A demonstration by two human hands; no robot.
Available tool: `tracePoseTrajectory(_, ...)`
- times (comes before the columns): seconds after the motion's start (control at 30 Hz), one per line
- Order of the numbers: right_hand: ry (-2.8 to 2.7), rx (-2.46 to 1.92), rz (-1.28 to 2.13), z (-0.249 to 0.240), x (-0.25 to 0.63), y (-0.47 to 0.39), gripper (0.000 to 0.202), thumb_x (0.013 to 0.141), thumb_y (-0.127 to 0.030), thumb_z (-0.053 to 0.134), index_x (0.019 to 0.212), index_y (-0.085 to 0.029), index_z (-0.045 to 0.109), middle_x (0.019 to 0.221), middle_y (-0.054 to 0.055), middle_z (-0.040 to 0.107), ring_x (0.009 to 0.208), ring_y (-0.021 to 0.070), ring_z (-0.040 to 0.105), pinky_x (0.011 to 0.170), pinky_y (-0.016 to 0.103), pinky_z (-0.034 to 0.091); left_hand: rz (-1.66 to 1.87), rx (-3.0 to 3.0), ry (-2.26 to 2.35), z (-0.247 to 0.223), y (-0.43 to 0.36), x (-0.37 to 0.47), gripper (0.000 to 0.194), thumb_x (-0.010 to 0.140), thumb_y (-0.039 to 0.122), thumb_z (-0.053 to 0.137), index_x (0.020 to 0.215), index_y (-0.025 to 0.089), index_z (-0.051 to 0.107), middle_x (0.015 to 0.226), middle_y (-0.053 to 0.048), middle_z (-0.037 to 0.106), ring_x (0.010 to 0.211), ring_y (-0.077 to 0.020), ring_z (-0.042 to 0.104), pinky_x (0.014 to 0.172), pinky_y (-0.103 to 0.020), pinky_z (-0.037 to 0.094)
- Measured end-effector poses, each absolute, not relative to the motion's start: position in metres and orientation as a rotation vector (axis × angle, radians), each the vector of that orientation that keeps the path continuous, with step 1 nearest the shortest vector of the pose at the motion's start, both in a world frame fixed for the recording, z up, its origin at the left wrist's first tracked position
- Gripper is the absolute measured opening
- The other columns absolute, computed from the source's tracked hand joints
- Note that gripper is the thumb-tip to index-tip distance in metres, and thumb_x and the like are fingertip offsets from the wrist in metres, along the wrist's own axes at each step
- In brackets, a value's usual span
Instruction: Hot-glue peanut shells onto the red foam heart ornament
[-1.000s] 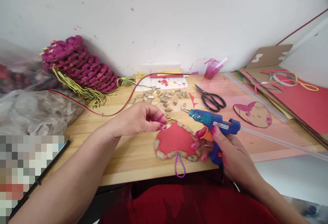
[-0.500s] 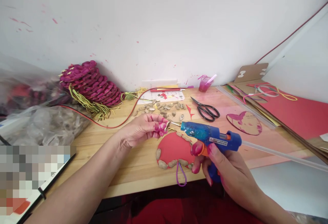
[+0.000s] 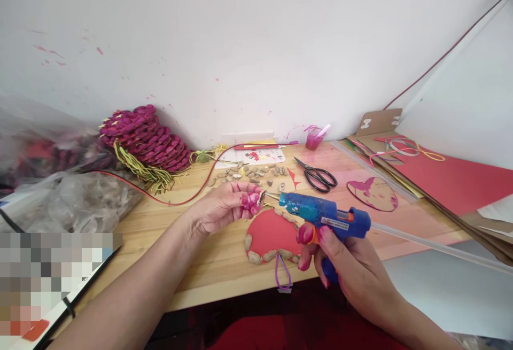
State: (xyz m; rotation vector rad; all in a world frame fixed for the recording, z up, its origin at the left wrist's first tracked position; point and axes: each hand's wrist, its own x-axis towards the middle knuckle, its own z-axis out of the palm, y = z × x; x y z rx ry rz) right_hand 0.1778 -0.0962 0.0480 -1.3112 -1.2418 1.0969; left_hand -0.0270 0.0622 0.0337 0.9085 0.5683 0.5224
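My right hand (image 3: 340,254) is wrapped round a blue hot glue gun (image 3: 316,212), with a finger at its orange trigger and a long clear glue stick (image 3: 425,240) out of its back. Between the pink-stained fingers of my left hand (image 3: 224,205) is a peanut shell (image 3: 261,198), its hollow side toward the nozzle. The metal nozzle tip is at or very near the shell. Below lies a red card piece (image 3: 272,235) edged with peanut shells (image 3: 254,257), and a purple loop (image 3: 282,272) hangs from its near side.
Loose peanut shells (image 3: 256,173), black scissors (image 3: 318,176) and a cup of magenta paint (image 3: 315,139) lie beyond my hands. Shell-covered magenta pieces (image 3: 148,139) are stacked left. A heart-shaped cardboard (image 3: 372,194) and red sheets (image 3: 452,173) lie right. A red cord (image 3: 200,189) crosses the table.
The whole view has shifted slightly. My left hand and the glue gun nozzle stay together at the shell, with hardly any movement between them.
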Motion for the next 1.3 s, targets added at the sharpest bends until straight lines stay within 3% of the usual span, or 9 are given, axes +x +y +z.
tracePoseTrajectory(0.97,-1.28,-1.3,1.059,0.04,0.178,-0.096,0.037,0.098,-0.053,0.047,0.085,-0.021,0.059,0.063,0.001,0.064,0.046,0.013,0.052,0.046,0.028,0.042,0.505,0.929,0.554,0.035,0.061,-0.028,0.035,0.062,0.028,0.091,0.082,0.012,0.067,0.069,-0.002,0.067,0.056,-0.0069,0.058,0.054,-0.017,0.045)
tracePoseTrajectory(1.3,-1.284,-1.366,1.04,0.035,0.181,-0.097,0.046,0.099,-0.053,0.046,0.074,-0.02,0.065,0.053,-0.002,0.05,0.047,0.0143,0.051,0.048,0.03,0.041,0.507,0.934,0.583,0.035,0.06,-0.027,0.038,0.059,0.029,0.092,0.081,0.013,0.066,0.068,-0.001,0.066,0.056,-0.0073,0.059,0.053,-0.017,0.046)
